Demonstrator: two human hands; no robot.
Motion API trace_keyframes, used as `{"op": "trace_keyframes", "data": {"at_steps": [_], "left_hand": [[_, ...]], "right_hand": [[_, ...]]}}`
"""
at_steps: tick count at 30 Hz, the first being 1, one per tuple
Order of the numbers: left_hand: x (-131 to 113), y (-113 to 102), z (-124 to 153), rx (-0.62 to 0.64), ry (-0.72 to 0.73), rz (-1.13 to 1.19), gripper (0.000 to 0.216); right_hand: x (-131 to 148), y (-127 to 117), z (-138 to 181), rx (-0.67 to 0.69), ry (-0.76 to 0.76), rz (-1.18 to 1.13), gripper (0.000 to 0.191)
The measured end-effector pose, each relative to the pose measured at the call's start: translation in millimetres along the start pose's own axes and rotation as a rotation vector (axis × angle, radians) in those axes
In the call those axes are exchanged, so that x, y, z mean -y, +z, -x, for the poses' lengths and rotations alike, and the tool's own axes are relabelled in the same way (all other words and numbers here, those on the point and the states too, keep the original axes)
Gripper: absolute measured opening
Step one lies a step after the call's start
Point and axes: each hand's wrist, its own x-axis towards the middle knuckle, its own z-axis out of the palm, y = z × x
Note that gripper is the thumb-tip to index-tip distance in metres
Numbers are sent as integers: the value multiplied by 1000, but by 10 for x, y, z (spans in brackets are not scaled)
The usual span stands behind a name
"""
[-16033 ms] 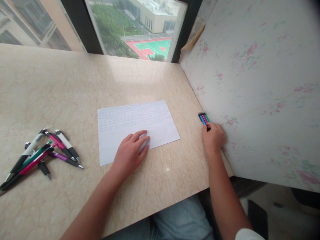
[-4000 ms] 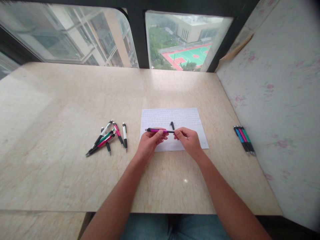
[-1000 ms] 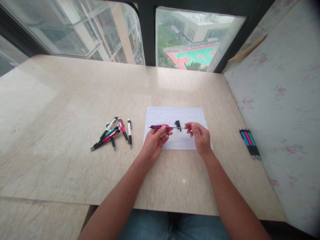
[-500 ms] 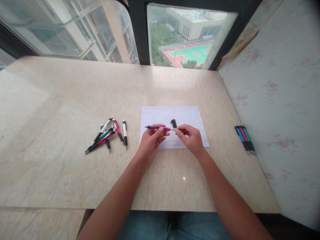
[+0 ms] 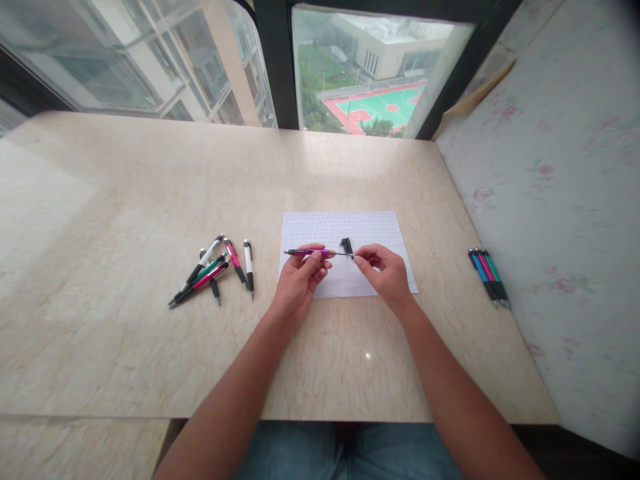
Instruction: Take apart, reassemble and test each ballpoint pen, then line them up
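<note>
My left hand [image 5: 303, 275] is closed on a magenta pen barrel [image 5: 320, 253] that lies level, its black clip end pointing left. From the barrel's right end a thin dark refill [image 5: 344, 254] sticks out. The fingertips of my right hand [image 5: 383, 270] pinch the refill's far end. Just behind the refill, a black pen grip piece [image 5: 347, 246] rests on a white sheet of paper [image 5: 305, 230] covered with lines of writing. Both hands are above this sheet.
Left of the paper lies a loose pile of pens [image 5: 205, 273], white, green, pink and black, with a white pen [image 5: 249, 267] beside it. Several pens [image 5: 489, 277] sit in a row at the right, near the papered wall [image 5: 565, 233]. A window [image 5: 375, 73] is behind the table.
My left hand has shifted slightly left with the barrel, and the right hand slightly right. More of the refill shows between them.
</note>
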Motion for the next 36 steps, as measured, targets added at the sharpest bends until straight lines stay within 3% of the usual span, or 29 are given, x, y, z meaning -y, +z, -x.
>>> {"op": "trace_keyframes", "data": {"at_steps": [8,14,21,27,36], "left_hand": [[-2,-43,-36,-70,5,11,28],[19,-29,-36,-80,-9,0,27],[26,-33,-33,-83,-26,-36,25],[25,-29,-31,-72,-34,-48,28],[20,-25,-11,-50,-72,-64,28]], "right_hand": [[-97,-24,-35,-129,-27,272,12],[-194,39,-63,-108,-69,639,13],[-192,74,-87,-90,-26,771,13],[-170,65,-85,-47,26,697,19],[-127,-89,-71,-61,124,253,27]]}}
